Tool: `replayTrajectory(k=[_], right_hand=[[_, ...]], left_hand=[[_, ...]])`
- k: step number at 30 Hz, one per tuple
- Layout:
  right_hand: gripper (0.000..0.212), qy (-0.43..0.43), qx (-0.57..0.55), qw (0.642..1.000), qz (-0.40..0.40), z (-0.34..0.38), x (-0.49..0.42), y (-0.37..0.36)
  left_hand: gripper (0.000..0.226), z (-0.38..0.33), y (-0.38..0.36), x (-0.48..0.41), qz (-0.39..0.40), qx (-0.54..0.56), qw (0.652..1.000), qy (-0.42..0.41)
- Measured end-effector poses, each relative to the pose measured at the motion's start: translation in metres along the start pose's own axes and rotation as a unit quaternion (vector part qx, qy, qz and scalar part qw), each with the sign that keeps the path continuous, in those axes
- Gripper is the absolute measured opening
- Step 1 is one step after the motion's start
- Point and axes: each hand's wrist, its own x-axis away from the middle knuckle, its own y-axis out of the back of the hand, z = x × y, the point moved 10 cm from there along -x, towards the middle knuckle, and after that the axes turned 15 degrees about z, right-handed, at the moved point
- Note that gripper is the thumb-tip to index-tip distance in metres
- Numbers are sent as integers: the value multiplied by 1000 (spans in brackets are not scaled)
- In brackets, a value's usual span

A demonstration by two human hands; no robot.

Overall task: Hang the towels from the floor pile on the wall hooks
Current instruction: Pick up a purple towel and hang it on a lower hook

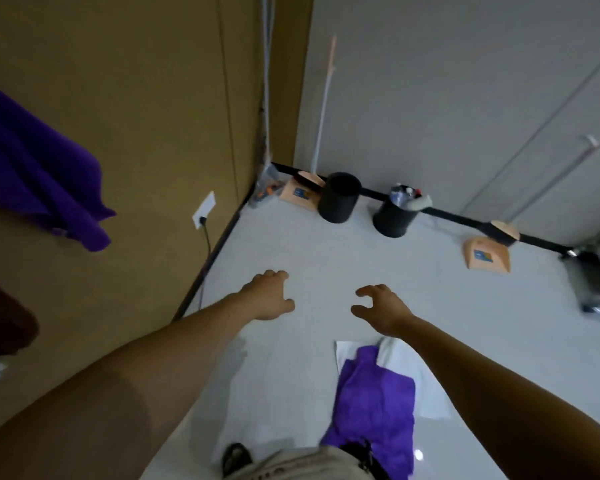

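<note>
A purple towel (378, 403) lies crumpled on the floor near my feet, on top of a white towel (416, 375). My left hand (269, 296) and my right hand (381, 310) are stretched out over the bare floor beyond the pile, fingers loosely curled, holding nothing. Another purple towel (32, 168) hangs on the brown wall at the left. Below it hangs a dark brown towel (0, 317). The hooks themselves are hidden.
Two black bins (338, 199) (394, 216) stand by the grey back wall, the right one full of rubbish. Orange dustpans (300, 192) (487, 254) lean there. A wall socket (203, 209) with a cable sits low on the brown wall. A trolley (596, 275) is at right.
</note>
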Motion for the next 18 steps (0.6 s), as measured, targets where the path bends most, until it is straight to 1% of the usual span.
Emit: replayTrajectory(k=[4, 7, 10, 14, 18], right_hand=[[43, -74, -60, 995, -10, -111, 46, -12], [42, -102, -105, 989, -24, -183, 72, -26], [43, -120, -137, 983, -17, -252, 86, -50], [46, -143, -172, 975, 14, -338, 87, -92], [44, -164, -182, 969, 42, -400, 70, -120]], left_hand=[[77, -75, -64, -31, 60, -50, 996, -44], [74, -123, -111, -53, 88, -86, 991, -53], [70, -166, -165, -72, 119, -103, 986, -54], [62, -202, -244, -94, 169, -106, 979, -37], [58, -210, -290, -123, 180, -98, 979, -13]])
